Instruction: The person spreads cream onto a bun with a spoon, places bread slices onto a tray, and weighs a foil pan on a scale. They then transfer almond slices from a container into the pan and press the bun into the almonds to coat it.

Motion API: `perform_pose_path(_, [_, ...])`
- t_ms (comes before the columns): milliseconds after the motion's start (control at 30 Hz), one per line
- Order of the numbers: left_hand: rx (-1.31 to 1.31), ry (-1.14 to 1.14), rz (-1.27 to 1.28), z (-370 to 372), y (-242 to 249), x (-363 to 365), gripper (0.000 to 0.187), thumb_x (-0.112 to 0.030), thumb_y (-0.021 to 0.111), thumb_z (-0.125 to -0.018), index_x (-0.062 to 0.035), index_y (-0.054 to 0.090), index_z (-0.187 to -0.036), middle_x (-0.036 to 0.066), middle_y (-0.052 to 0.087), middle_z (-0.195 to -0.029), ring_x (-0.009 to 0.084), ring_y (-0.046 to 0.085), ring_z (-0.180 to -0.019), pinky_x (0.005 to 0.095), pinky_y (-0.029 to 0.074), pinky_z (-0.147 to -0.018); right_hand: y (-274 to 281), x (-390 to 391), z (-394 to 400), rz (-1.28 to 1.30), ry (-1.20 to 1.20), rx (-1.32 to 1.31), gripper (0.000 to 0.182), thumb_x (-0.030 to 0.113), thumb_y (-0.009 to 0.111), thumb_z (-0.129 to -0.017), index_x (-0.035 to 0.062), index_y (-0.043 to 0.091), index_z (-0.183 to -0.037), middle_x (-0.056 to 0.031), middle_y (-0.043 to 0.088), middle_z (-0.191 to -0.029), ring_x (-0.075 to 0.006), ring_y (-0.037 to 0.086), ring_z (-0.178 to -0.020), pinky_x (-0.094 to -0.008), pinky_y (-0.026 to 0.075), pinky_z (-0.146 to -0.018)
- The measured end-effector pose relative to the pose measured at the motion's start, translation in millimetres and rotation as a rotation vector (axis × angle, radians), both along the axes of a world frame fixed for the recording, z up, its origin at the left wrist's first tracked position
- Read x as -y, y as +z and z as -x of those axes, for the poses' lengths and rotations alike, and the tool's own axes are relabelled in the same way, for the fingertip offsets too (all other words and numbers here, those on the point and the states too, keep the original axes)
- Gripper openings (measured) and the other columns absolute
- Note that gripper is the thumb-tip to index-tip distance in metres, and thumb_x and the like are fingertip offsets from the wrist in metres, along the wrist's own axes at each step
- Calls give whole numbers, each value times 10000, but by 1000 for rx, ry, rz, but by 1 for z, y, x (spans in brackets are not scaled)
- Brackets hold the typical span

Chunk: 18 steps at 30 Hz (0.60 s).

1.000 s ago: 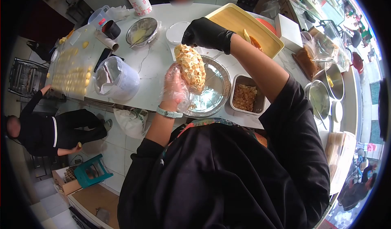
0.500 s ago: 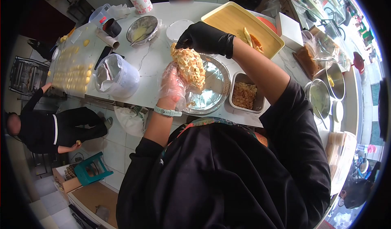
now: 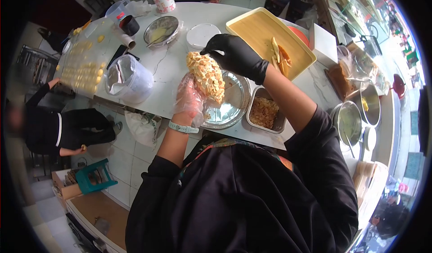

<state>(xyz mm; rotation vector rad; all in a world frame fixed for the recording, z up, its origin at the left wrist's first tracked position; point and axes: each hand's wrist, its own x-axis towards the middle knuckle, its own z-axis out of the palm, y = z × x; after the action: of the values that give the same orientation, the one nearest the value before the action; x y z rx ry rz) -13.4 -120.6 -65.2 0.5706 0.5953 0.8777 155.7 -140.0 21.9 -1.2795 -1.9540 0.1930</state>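
My left hand (image 3: 189, 96), in a clear plastic glove, is closed around the lower side of a pastry coated in almond flakes (image 3: 208, 75). It holds the pastry tilted above a round foil pan (image 3: 234, 101). My right hand (image 3: 232, 55) wears a black glove. Thumb and fingers are pinched together at the pastry's upper end; whatever sits between the fingertips is too small to make out. A rectangular metal tin (image 3: 253, 120) of almond flakes (image 3: 264, 112) stands to the right of the pan.
Behind my right hand lies a yellow tray (image 3: 252, 26) with some pastry pieces (image 3: 280, 57). A plastic bucket (image 3: 135, 82), a mixing bowl (image 3: 162, 30) and a white lid (image 3: 202, 35) occupy the left and back. At far left, another person (image 3: 42, 127) touches a sheet of small dough pieces (image 3: 83, 73).
My right hand has shifted slightly right and down, and its fingers now form a visible loop at the pastry's top. My left hand still holds the pastry. The view has moved slightly.
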Motion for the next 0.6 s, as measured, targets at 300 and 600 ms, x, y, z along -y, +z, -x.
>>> perform_pose_path(300, [-95, 83, 80, -3, 3, 17, 352, -195, 307, -920, -19, 356, -1221, 128, 473, -1165, 245, 511, -1029, 367, 441, -869, -17, 16, -1, -72, 20, 281, 268, 26, 532, -673, 144, 660, -878, -84, 560, -886, -262, 518, -852, -360, 435, -735])
perform_pose_path(600, [-85, 158, 149, 17, 6, 18, 381, -264, 327, -913, -44, 366, -1222, 121, 494, -1157, 249, 513, -1038, 422, 435, -866, -34, 16, -22, 307, 44, 83, 233, 62, 506, -712, 46, 608, -920, -177, 574, -843, -313, 575, -768, -368, 464, -705])
